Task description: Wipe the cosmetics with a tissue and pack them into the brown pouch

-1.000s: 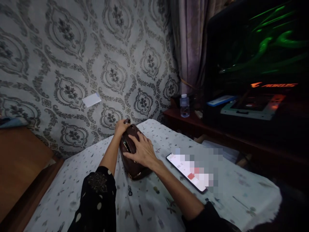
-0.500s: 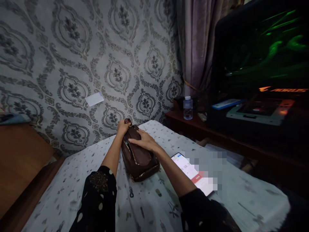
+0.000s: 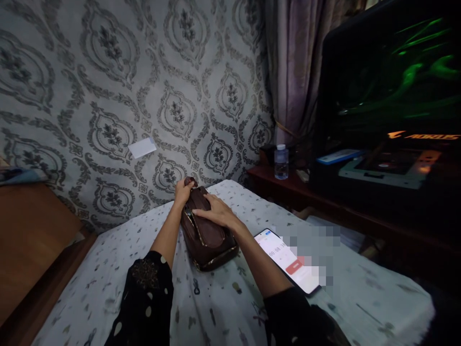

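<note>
A dark brown leather bag (image 3: 211,246) with gold-coloured zippers lies on the patterned white bedsheet (image 3: 212,307). At its far end my left hand (image 3: 183,192) is closed around the bag's brown handle (image 3: 190,181). My right hand (image 3: 217,211) rests across the top of the bag, fingers spread and thumb stretched toward the left side. Beside the thumb, part of the zipper (image 3: 190,217) shows along the bag's left side. Some of the bag's right side is hidden under my right hand and forearm.
Right of the bag lies a lit phone (image 3: 288,262), partly pixelated. A water bottle (image 3: 281,162) stands on the dark red desk (image 3: 259,175), near a computer case (image 3: 392,86) with green lights. At left is a wooden panel (image 3: 36,240); a patterned wall (image 3: 144,96) rises behind.
Both hands stay on the bag with almost no movement. My right forearm has shifted slightly left, so more of the phone shows.
</note>
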Demonstrator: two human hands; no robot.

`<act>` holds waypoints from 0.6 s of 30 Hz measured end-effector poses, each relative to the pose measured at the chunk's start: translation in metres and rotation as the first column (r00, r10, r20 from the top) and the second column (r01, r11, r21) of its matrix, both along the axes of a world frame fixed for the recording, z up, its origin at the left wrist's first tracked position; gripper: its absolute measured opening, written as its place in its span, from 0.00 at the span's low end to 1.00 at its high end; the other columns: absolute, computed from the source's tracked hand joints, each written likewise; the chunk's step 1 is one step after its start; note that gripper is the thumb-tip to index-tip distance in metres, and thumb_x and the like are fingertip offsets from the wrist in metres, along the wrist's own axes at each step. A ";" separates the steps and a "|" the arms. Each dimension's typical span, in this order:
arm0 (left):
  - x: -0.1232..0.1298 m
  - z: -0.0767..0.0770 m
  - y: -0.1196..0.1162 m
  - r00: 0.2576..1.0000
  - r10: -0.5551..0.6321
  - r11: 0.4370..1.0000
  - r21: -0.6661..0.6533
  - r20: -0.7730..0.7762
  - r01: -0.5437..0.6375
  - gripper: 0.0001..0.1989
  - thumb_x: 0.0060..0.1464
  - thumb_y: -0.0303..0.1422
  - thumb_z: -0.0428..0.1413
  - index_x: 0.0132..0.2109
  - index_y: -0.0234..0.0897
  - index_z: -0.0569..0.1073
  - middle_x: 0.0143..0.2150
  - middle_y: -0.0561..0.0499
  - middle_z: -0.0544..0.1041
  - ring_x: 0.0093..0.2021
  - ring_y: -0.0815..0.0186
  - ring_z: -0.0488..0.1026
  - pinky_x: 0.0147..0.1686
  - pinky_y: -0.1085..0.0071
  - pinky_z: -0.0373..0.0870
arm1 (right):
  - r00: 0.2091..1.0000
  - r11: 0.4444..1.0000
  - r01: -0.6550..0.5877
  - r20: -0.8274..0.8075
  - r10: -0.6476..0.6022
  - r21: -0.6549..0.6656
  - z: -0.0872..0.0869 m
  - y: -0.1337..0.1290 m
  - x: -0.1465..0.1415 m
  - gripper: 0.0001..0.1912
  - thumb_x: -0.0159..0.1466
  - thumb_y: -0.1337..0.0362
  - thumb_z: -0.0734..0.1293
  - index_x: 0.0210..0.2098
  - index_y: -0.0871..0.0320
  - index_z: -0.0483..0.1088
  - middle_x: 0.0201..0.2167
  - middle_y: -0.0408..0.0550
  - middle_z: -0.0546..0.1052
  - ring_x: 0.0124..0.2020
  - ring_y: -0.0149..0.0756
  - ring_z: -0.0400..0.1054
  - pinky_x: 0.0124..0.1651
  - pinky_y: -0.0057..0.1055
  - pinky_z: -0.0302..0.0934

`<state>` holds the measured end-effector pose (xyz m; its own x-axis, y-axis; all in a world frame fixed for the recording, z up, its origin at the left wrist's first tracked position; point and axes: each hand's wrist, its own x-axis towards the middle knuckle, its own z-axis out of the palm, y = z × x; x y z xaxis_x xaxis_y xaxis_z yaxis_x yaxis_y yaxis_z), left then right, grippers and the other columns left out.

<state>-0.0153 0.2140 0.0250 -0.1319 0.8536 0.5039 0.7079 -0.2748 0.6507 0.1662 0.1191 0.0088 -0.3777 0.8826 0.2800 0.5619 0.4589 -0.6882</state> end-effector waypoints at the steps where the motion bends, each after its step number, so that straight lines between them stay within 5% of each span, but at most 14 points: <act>1: 0.000 0.000 -0.002 1.000 -0.016 1.000 0.015 0.007 0.016 0.06 0.54 0.32 0.55 0.32 0.36 0.75 0.31 0.53 0.78 0.37 0.64 0.74 0.41 0.70 0.69 | 1.000 1.000 0.001 -0.003 -0.001 -0.007 0.000 0.000 0.000 0.45 0.58 0.41 0.67 0.66 0.62 0.58 0.65 0.59 0.64 0.65 0.51 0.59 0.65 0.44 0.55; 10: 0.008 0.008 -0.016 0.991 -0.133 0.990 0.051 0.004 0.133 0.06 0.50 0.34 0.56 0.30 0.37 0.74 0.29 0.53 0.76 0.34 0.64 0.71 0.39 0.70 0.68 | 0.998 0.998 0.050 -0.026 -0.049 0.034 -0.004 0.001 -0.002 0.41 0.60 0.41 0.65 0.66 0.58 0.59 0.65 0.56 0.65 0.64 0.50 0.61 0.62 0.43 0.57; 18: -0.007 0.007 -0.024 0.999 0.003 1.000 -0.021 0.049 -0.002 0.08 0.51 0.31 0.53 0.33 0.35 0.77 0.29 0.51 0.79 0.35 0.63 0.74 0.37 0.71 0.70 | 0.982 0.979 0.176 0.043 -0.182 0.104 -0.003 -0.019 -0.004 0.36 0.65 0.42 0.60 0.64 0.59 0.63 0.64 0.55 0.67 0.63 0.50 0.62 0.63 0.44 0.57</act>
<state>-0.0220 0.1903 0.0317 -0.1579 0.8635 0.4790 0.6757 -0.2593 0.6901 0.1622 0.1000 0.0057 -0.2327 0.9060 0.3537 0.6752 0.4122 -0.6117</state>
